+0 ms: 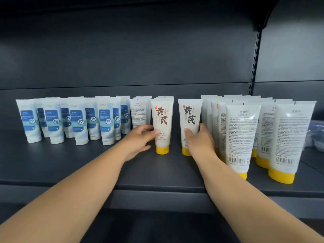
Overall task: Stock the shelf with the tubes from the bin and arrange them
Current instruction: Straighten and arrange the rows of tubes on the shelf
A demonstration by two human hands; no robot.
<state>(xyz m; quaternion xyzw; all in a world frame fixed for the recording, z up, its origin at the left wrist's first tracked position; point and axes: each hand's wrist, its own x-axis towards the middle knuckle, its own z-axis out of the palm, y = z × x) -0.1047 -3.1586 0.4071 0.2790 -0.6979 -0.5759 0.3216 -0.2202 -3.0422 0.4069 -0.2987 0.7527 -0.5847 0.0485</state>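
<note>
Two white tubes with yellow caps stand cap-down mid-shelf, their brown-character fronts toward me. My left hand (140, 140) grips the left tube (162, 123) from its left side, thumb on the front. The right tube (189, 120) is held by my right hand (199, 141), thumb on its front and fingers behind. More yellow-capped tubes (242, 137) stand in rows to the right, mostly showing their printed backs. Further ones are lined up behind the left tube. The bin is out of view.
Several white tubes with blue labels (78, 121) stand in rows on the left part of the dark shelf (87, 163). A clear plastic bag (316, 135) lies at the far right. A slotted upright (255, 64) rises at the back right.
</note>
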